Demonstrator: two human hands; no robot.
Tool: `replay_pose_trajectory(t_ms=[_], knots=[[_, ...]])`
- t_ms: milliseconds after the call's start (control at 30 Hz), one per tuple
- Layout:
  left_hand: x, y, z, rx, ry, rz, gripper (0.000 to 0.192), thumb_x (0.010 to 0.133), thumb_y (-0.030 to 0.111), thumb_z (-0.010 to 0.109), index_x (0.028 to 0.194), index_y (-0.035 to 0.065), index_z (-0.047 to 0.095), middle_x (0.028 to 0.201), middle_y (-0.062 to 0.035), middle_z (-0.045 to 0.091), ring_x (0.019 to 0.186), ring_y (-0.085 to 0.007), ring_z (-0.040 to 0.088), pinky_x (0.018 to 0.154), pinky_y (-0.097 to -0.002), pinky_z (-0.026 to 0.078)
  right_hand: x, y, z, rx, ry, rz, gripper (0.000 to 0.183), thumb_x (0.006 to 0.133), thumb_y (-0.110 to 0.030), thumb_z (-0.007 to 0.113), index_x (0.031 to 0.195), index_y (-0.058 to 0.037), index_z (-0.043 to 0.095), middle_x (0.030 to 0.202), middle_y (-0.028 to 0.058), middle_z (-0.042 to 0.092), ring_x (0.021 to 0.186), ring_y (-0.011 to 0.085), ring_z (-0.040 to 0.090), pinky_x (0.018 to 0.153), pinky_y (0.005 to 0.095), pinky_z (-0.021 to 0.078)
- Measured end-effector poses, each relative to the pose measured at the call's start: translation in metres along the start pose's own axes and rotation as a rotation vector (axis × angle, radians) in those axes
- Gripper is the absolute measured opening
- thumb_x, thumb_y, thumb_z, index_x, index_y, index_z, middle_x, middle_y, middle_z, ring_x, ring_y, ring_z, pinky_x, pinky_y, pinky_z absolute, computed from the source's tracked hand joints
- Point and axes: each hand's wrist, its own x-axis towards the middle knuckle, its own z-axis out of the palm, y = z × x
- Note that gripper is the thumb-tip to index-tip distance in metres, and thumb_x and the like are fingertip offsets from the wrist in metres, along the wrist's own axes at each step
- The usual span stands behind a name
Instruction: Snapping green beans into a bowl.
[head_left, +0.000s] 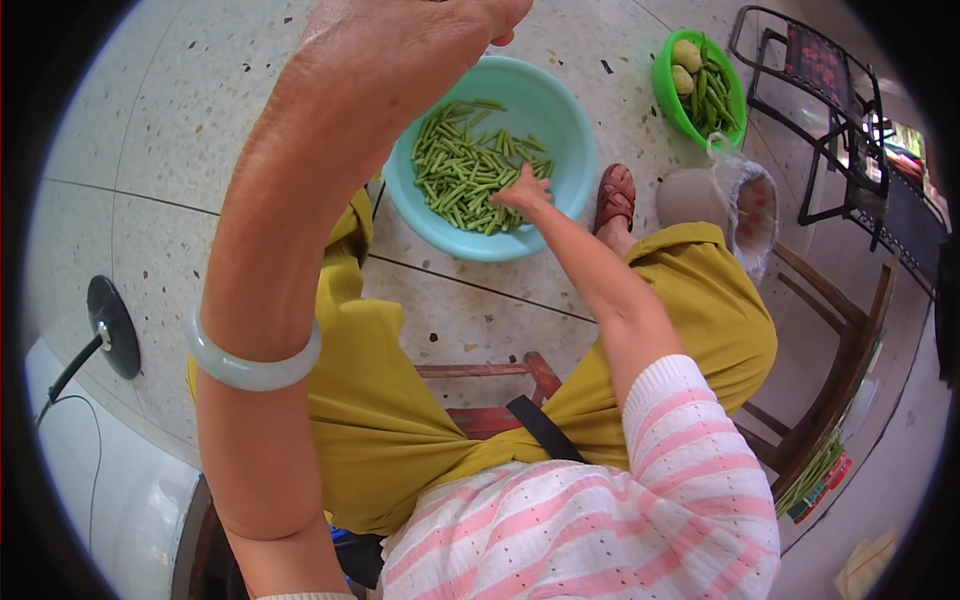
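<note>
On the floor before me stands a light turquoise plastic basin (576, 120). Short cut lengths of green beans (461, 169) are heaped in it, mostly over its left and middle. My right hand (525, 191) reaches into the basin, fingers spread and touching pieces at the pile's right side. Close to the camera, my left arm is raised, with a pale bangle (251, 360) around it. My left hand (409, 34) is partly cut off by the top of the view and sits above the basin's far left rim in the picture. Its fingers are mostly out of sight.
A bright green bowl (664, 94) holds green peppers (709, 94) and potatoes (684, 56). Beside my sandalled foot (616, 191) is a lined bin (686, 196). Right stand a folding chair (806, 124) and a wooden chair (847, 367); left, a round black stand base (116, 330).
</note>
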Motion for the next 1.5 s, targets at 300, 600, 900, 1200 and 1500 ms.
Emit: replay_pose_trajectory(t_ms=[300, 600, 900, 1200, 1500], knots=[[0.003, 0.001, -0.005, -0.08, -0.058, -0.055, 0.025, 0.093, 0.018, 0.059, 0.096, -0.0059, 0.063, 0.077, -0.0095, 0.059, 0.069, -0.0142, 0.053, 0.065, -0.0273, 0.046, 0.026, -0.067, -0.029, 1.229, -0.554, -0.073, 0.076, 0.079, -0.009, 0.074, 0.142, -0.011, 0.031, 0.143, 0.0192, 0.029, 0.128, 0.0383, 0.036, 0.082, 0.0568, 0.0527], [-0.006, 0.007, -0.001, 0.033, 0.043, -0.083, 0.026, 0.093, 0.018, 0.059, 0.1, -0.0063, 0.062, 0.081, -0.0109, 0.059, 0.073, -0.0161, 0.054, 0.07, -0.0294, 0.047, 0.023, 0.003, -0.026, 0.99, -0.498, 0.273, 0.059, 0.089, -0.022, 0.063, 0.14, -0.0106, 0.035, 0.148, 0.0178, 0.023, 0.129, 0.0451, 0.034, 0.087, 0.0647, 0.0482], [-0.007, 0.0, -0.001, 0.071, 0.007, 0.03, 0.028, 0.094, 0.019, 0.058, 0.099, -0.0073, 0.062, 0.08, -0.0109, 0.058, 0.072, -0.0158, 0.054, 0.069, -0.0298, 0.047, 0.022, -0.015, 0.071, 1.512, -0.42, 0.25, 0.073, 0.083, -0.015, 0.069, 0.139, -0.0198, 0.023, 0.142, 0.0156, 0.026, 0.111, 0.0414, 0.044, 0.075, 0.0569, 0.0516], [-0.007, 0.003, -0.011, 0.001, -0.033, 0.016, 0.03, 0.094, 0.02, 0.056, 0.104, -0.0086, 0.059, 0.082, -0.0128, 0.058, 0.074, -0.0155, 0.054, 0.068, -0.0301, 0.047, 0.023, -0.035, -0.011, 0.996, -0.042, -0.215, 0.052, 0.079, -0.017, 0.067, 0.126, -0.0081, 0.048, 0.122, 0.014, 0.052, 0.097, 0.0354, 0.058, 0.085, 0.0522, 0.0504], [-0.004, 0.004, 0.004, 0.082, 0.093, -0.019, 0.027, 0.093, 0.019, 0.056, 0.099, -0.0075, 0.061, 0.077, -0.0098, 0.058, 0.067, -0.015, 0.055, 0.063, -0.0292, 0.048, -0.03, -0.05, 0.059, -0.581, 0.361, -1.255, 0.039, 0.08, -0.014, 0.054, 0.118, -0.0236, 0.061, 0.143, 0.0125, 0.042, 0.134, 0.0401, 0.035, 0.105, 0.0522, 0.0316]])
